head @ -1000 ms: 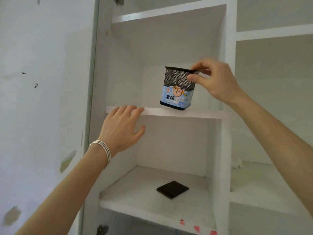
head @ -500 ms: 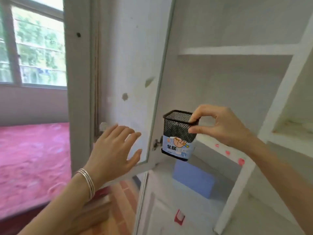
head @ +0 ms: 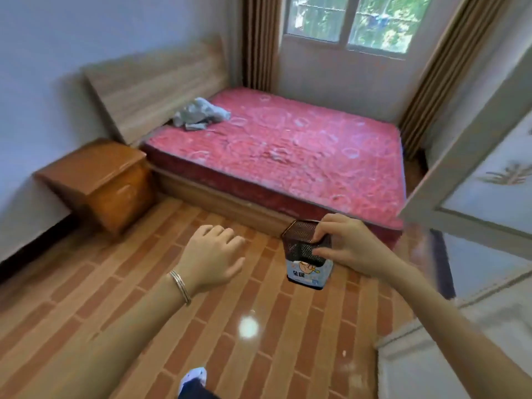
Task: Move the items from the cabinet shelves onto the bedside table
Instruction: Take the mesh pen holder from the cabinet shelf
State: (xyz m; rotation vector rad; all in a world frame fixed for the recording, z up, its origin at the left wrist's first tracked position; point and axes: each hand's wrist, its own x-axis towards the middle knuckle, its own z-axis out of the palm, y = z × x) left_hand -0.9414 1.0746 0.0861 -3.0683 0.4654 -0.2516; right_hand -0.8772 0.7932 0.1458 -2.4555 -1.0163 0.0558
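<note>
Since the earlier frames the holder [head: 300,250] has left the cabinet shelf. It now hangs in the air over the floor [head: 144,283], in front of the bed [head: 288,145] and well apart from the table [head: 92,171]. The right hand [head: 351,246] pinches its rim on one side, so the holder hangs almost upright, with a slight tilt. The left hand [head: 213,254] is beside it but apart, palm down. It holds nothing and its fingers are loosely curled.

The step in hand, as I judge it, is the carry to the table, which stands at the left against the wall, just beside the bed. To do it well, the pinch must stay firm, because only one edge is held and the holder can swing or slip during walking. The free hand could support the bottom. At the table it is better to put the holder down flat and away from the edge, so that room stays for further items.

The holder is a small square cup of black wire mesh, open at the top; I see nothing inside. A pale blue label with a cartoon wraps its lower half. It looks light and stiff. Motion blur hides the print.
</note>
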